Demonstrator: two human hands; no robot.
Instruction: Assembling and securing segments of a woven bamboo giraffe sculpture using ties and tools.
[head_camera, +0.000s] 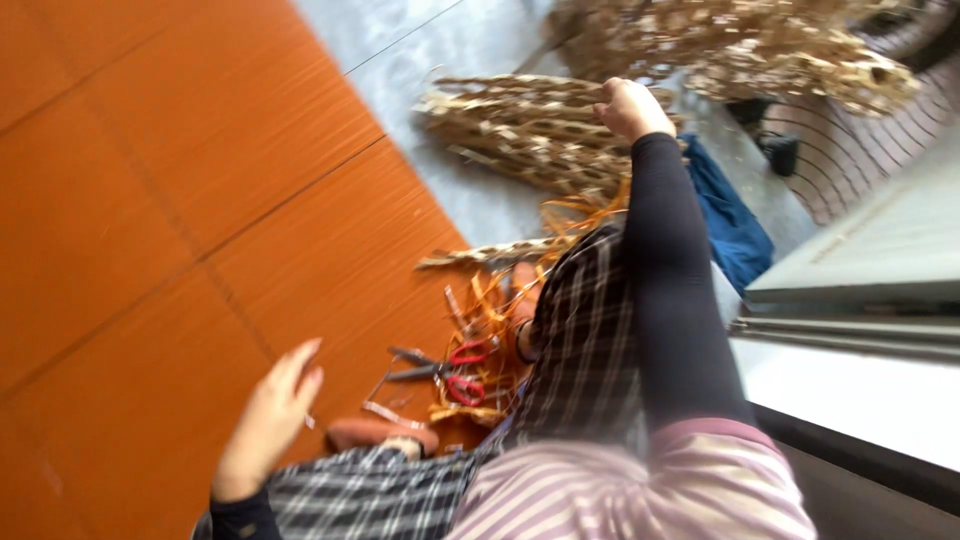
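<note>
Head view, tilted and motion-blurred.

Two hands in view. Right hand (632, 108), arm stretched out in a dark sleeve, is closed on the edge of a woven strip bundle (520, 130); fingers curl into the pale lattice, exact pinch lost in blur. Left hand (272, 415) hangs free, fingers loosely spread, holding nothing.

Counts:
- Woven bundles: one under the right hand's grip; a second, larger heap (760, 45) just beyond that hand, further out. One narrow woven strip (490, 255) lies nearer the body, below the gripped bundle.
- Scissors (445, 372): one pair, red handles, blades toward the left hand, lying between the free hand and the lap.
- Loose orange strips (490, 330): a tangle, too blurred to count, around the scissors.
- Blue cloth (735, 225): one, beside the outstretched arm, on the side away from the scissors.
- Brown shoes: one (380, 432) close under the left hand, another (522, 290) by the orange tangle.

Clothing: checked trousers (580, 340), striped pink top (640, 490).

Surface: orange-brown floor tiles (160, 200) with dark joints under the left hand; grey paving (450, 50) under the bundles. Pale ledge and dark track (860, 330) to the right arm's outer side.
</note>
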